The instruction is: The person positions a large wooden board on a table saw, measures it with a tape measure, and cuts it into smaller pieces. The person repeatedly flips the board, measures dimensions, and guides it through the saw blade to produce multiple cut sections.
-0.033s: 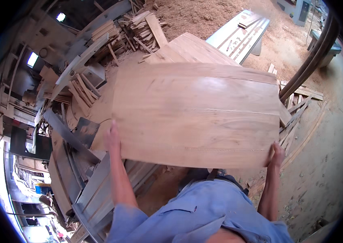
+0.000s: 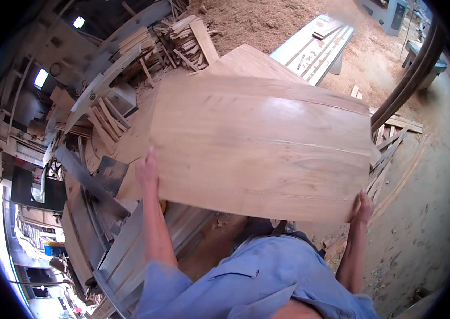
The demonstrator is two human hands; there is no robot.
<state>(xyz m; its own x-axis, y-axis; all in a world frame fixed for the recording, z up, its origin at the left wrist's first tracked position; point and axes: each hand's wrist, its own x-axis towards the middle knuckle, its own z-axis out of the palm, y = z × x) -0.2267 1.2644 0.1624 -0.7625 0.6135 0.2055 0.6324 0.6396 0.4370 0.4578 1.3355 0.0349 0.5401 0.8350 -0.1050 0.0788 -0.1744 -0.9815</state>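
Head view: we have the edge-joined wooden panel (image 2: 262,143) up in front of our torso, broad face toward the camera, long side running left to right, slight tilt down to the right. Seams run lengthwise across it; glare spot near the upper middle.

Our left hand (image 2: 148,169) is clamped on the panel's left edge, below mid-height. Our right hand (image 2: 362,207) is clamped at the lower right corner, fingers curled; fingertips partly hidden. Hands well apart, panel between them.

Beyond the panel's far edge: a second wooden panel (image 2: 251,61), partly covered from view. Can't tell if the two touch. Past that, a white-topped table (image 2: 289,50) carrying short wood strips (image 2: 328,29), with wood shavings (image 2: 257,18) spread behind.

Left of those, a pile of offcuts (image 2: 182,40). Right side: thick dark hoses (image 2: 414,69) coming down near the panel, loose slats (image 2: 390,154) on the floor. Lower left, beside our left forearm: grey metal bed (image 2: 121,244).
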